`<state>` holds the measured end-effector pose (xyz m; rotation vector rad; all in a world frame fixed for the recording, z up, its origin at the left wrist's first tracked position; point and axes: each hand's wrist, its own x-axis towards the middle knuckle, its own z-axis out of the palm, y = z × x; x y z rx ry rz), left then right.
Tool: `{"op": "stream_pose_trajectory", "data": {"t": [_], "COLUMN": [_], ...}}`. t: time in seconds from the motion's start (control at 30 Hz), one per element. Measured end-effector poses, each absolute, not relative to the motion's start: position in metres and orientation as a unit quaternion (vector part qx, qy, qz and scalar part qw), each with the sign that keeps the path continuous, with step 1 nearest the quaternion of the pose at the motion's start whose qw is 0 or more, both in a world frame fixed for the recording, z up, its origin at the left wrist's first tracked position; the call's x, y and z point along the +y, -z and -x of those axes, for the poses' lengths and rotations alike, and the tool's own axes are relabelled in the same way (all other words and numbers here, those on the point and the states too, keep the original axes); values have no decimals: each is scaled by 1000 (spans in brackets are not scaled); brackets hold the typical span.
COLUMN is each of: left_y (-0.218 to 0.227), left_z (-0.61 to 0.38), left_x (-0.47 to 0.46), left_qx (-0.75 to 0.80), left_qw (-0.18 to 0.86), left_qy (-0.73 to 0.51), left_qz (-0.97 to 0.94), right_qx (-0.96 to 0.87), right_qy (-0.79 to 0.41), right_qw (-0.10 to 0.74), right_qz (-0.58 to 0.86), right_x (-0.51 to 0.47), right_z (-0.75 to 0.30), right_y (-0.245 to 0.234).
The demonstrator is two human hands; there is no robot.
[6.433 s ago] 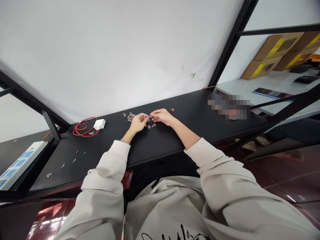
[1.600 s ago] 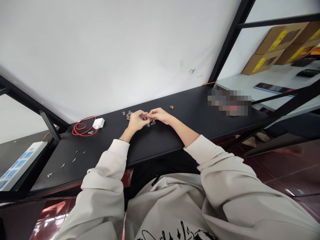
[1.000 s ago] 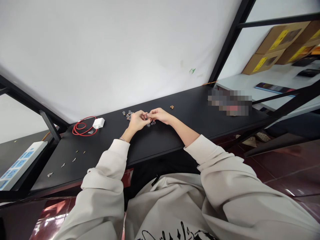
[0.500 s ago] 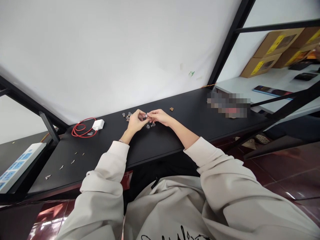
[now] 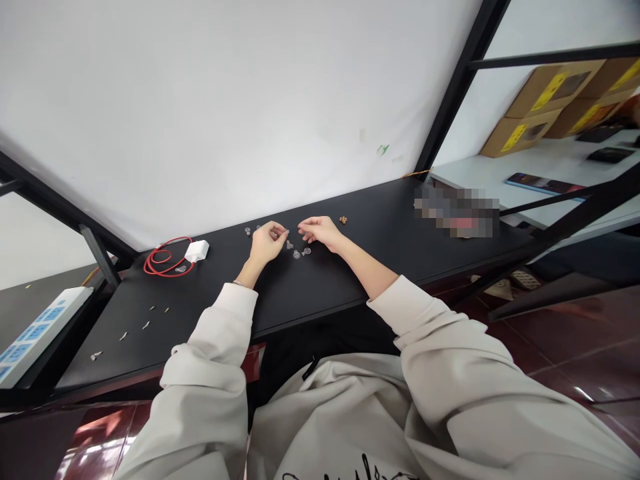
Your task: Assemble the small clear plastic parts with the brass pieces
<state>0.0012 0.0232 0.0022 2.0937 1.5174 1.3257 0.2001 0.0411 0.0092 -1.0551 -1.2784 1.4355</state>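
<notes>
Small clear pieces lie on the black worktop between the hands; left hand pinches a tiny piece, right hand stays loosely open.

The person wears a loose, off-white fleece sweatshirt that fills the bottom of the frame. Its wide, baggy left sleeve at lower left and right sleeve at lower right bunch into soft folds and end in thick, ribbed-looking cuffs. A black brush-script graphic print runs along the bottom edge at the chest. Dark trousers show above the sweatshirt hem at lower middle, and a thin metallic bracelet circles the left wrist.
</notes>
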Motion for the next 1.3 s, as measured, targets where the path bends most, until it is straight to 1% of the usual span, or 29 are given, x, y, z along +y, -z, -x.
{"op": "stream_pose_trajectory", "data": {"t": [0.1,0.27,0.37,0.63,0.73,0.87,1.0,1.17,1.3], "left_y": [-2,5,7,8,10,10,8,4,3], "left_z": [9,11,7,5,4,3,3,1,0], "left_x": [27,30,29,28,29,28,25,22,23], "left_qx": [528,516,500,496,497,500,505,506,496], "left_qw": [104,109,109,142,142,139,145,156,132], "left_qy": [-434,-368,-338,-350,-361,-370,-358,-332,-315], "left_qz": [-723,-766,-790,-782,-776,-770,-772,-781,-798], "right_qx": [-537,-612,-626,-690,-716,-737,-735,-758,-764], "right_qy": [-525,-316,-265,-276,-245,-214,-245,-310,-351], "right_qw": [464,462,441,372,361,327,335,355,359], "right_qz": [470,559,586,556,545,551,535,451,406], "right_x": [45,51,54,57,58,55,51,45,44], "right_z": [-200,-205,-210,-212,-212,-211,-210,-206,-203], "right_y": [-6,1,2,8,10,8,3,2,2]}}
